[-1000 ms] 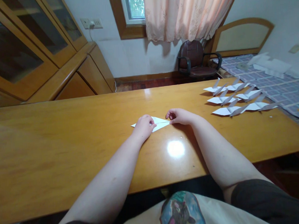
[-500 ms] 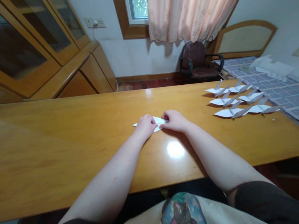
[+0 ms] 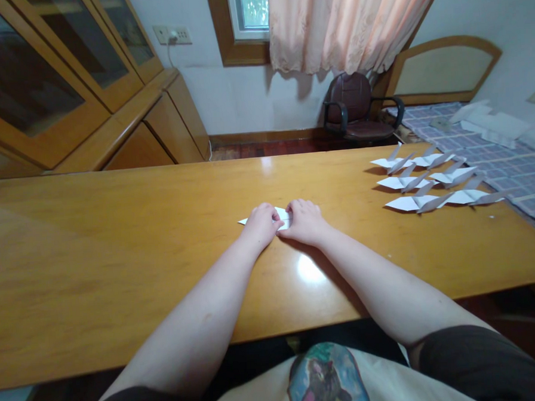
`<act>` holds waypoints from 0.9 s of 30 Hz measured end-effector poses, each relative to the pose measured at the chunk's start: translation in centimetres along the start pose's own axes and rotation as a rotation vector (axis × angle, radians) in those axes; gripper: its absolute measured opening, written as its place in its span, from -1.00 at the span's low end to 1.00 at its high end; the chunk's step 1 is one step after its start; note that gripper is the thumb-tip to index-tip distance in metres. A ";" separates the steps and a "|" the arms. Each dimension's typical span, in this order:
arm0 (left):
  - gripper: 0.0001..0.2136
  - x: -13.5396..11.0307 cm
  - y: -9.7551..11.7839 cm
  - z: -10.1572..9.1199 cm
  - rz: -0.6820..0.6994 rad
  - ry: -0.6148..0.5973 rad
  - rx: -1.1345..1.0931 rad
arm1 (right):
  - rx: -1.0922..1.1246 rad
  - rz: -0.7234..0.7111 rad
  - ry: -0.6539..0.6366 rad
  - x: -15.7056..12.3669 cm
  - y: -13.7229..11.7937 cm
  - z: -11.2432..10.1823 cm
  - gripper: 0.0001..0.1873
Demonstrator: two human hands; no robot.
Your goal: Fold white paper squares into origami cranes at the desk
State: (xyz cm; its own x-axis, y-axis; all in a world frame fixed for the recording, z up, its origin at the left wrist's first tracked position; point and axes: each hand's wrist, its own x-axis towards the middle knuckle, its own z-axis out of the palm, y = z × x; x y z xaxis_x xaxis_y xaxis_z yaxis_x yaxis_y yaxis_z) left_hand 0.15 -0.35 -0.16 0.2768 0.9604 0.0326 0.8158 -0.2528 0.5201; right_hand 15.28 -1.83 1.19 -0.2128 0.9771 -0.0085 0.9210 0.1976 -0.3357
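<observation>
A small piece of folded white paper (image 3: 284, 219) lies on the wooden table, between and under my hands. Its pointed tip sticks out to the left of my left hand (image 3: 260, 223), whose curled fingers and thumb press and grip the paper. From the other side my right hand (image 3: 305, 221) holds it, thumb near the lower edge and fingers bent over the right part. Both hands cover much of the paper, so its full shape is hidden. A centre line runs along the part that shows.
Several folded white paper cranes (image 3: 413, 202) stand in rows at the table's (image 3: 118, 256) right end. Beyond the far edge are an office chair (image 3: 356, 109) and a bed (image 3: 470, 130) with white sheets of paper. Wooden cabinets (image 3: 156, 122) line the left wall.
My right hand has shifted slightly left, closer to my left hand, and now covers the paper's right part. The left hand stays on the paper. The camera view has moved slightly.
</observation>
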 end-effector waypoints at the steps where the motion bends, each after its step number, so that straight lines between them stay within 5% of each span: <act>1: -0.95 0.0 0.0 0.0 0.000 0.001 -0.004 | 0.002 0.017 -0.007 0.1 0.0 0.0 -0.40; 27: -0.94 -0.1 0.4 -0.5 -0.026 -0.025 -0.030 | 0.271 0.167 -0.194 1.4 4.8 -2.1 -0.58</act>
State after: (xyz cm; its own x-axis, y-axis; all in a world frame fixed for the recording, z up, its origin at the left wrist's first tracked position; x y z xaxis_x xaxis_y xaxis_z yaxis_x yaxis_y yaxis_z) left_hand 0.22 -0.49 0.43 0.2685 0.9633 -0.0025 0.8077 -0.2237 0.5455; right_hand 20.07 0.62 1.51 -0.1485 0.9557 -0.2542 0.8341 -0.0170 -0.5513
